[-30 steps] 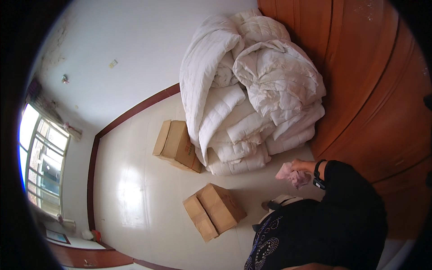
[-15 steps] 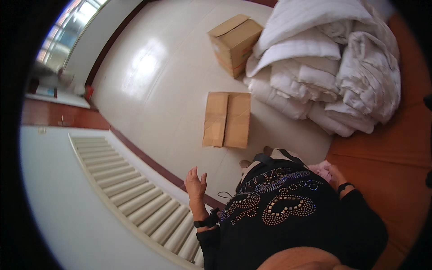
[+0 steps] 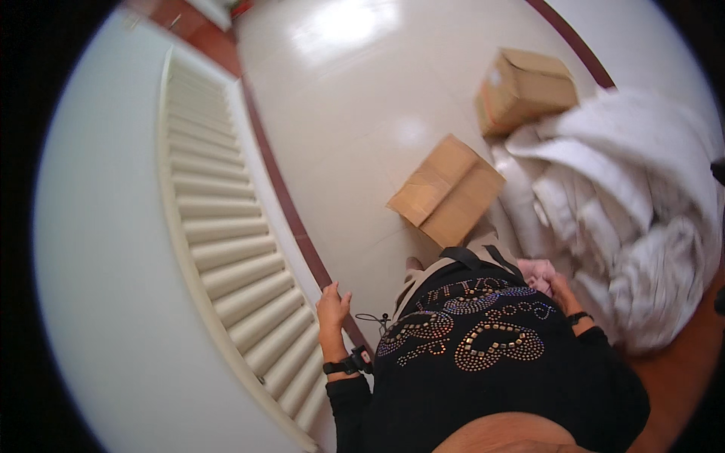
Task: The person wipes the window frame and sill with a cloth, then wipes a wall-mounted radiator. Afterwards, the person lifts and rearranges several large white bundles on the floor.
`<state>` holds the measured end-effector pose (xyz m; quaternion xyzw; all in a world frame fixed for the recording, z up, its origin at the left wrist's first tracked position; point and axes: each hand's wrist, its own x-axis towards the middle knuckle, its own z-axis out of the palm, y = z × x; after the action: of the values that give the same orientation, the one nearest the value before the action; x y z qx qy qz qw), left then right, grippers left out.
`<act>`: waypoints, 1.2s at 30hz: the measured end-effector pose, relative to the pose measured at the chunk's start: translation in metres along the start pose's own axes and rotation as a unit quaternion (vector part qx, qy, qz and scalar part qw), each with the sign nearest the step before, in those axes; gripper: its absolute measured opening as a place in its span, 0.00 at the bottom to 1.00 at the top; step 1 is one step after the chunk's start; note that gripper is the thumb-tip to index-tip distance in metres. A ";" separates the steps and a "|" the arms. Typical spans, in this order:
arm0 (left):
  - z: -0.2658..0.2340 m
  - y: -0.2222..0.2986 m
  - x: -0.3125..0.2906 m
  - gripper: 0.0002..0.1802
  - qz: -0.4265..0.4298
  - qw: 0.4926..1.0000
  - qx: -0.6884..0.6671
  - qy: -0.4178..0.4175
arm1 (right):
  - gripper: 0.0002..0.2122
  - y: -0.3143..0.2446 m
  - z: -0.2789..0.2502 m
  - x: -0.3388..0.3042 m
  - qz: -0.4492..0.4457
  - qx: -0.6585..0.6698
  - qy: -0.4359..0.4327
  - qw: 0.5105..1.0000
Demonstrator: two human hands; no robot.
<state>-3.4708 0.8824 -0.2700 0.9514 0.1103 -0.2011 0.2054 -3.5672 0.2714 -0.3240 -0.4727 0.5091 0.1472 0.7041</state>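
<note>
My left hand (image 3: 332, 305) is raised at my side, near the radiator, with nothing in it. Its thumb stands apart from the fingers. At my right hip, my right hand (image 3: 560, 291) is closed round a pink cloth (image 3: 535, 273), and part of the cloth sticks out beside the fingers. Just ahead of my feet, a brown cardboard box (image 3: 453, 189) rests on the floor with its top flaps folded down. To the right of it lies a big heap of white quilts (image 3: 619, 189), close to my right arm.
A second cardboard box (image 3: 525, 94) stands farther off, against the quilt heap. Along the left wall runs a white ribbed radiator (image 3: 226, 249). Pale glossy tiles (image 3: 325, 151) cover the floor, edged by a dark red skirting strip (image 3: 283, 181). An orange-brown surface (image 3: 680, 400) shows at the lower right.
My view has turned to the right, and the boxes and quilts now appear closer to me. The pink cloth is still in my right hand. My left hand remains raised.
</note>
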 end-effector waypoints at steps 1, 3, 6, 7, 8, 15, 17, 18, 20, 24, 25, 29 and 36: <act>0.003 -0.001 -0.009 0.29 -0.042 0.999 -0.003 0.014 | 0.12 -0.020 0.012 0.019 0.009 -0.030 -0.014 0.999; 0.013 0.006 -0.032 0.29 -0.129 0.990 -0.015 0.054 | 0.13 -0.065 0.036 0.058 0.019 -0.098 -0.043 0.994; 0.038 0.034 -0.078 0.29 -0.257 0.959 -0.083 0.088 | 0.14 -0.153 0.066 0.114 0.013 -0.207 -0.073 0.975; 0.048 0.044 -0.094 0.29 -0.289 0.948 -0.099 0.093 | 0.15 -0.189 0.072 0.128 0.004 -0.237 -0.073 0.969; 0.057 0.052 -0.105 0.30 -0.325 0.935 -0.121 0.070 | 0.15 -0.221 0.078 0.140 -0.013 -0.264 -0.065 0.962; 0.085 0.037 -0.139 0.31 -0.335 0.927 -0.165 0.034 | 0.15 -0.358 0.121 0.149 -0.258 -0.306 -0.051 0.915; 0.078 0.016 -0.148 0.31 -0.324 0.927 -0.181 0.058 | 0.13 -0.337 0.135 0.137 -0.261 -0.287 -0.136 0.912; 0.073 0.007 -0.151 0.30 -0.326 0.922 -0.190 0.083 | 0.12 -0.325 0.145 0.132 -0.238 -0.393 -0.070 0.885; 0.066 -0.009 -0.159 0.30 -0.310 0.914 -0.217 0.144 | 0.12 -0.287 0.155 0.119 -0.191 -0.389 -0.113 0.894; 0.066 -0.025 -0.177 0.30 -0.347 0.902 -0.232 0.108 | 0.14 -0.241 0.153 0.097 -0.150 -0.308 -0.132 0.930; 0.066 -0.028 -0.177 0.30 -0.348 0.904 -0.230 0.100 | 0.14 -0.238 0.147 0.095 -0.163 -0.302 -0.135 0.929; 0.056 -0.030 -0.150 0.29 -0.283 0.931 -0.218 0.075 | 0.14 -0.227 0.094 0.103 -0.151 -0.353 -0.043 0.922; 0.013 0.000 -0.072 0.29 -0.171 0.964 -0.175 0.099 | 0.12 -0.175 -0.013 0.115 -0.020 -0.230 -0.016 0.973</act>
<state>-3.5397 0.8680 -0.2498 0.8826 0.3247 -0.1156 0.3197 -3.4042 0.1397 -0.3322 -0.6293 0.4407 0.2540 0.5876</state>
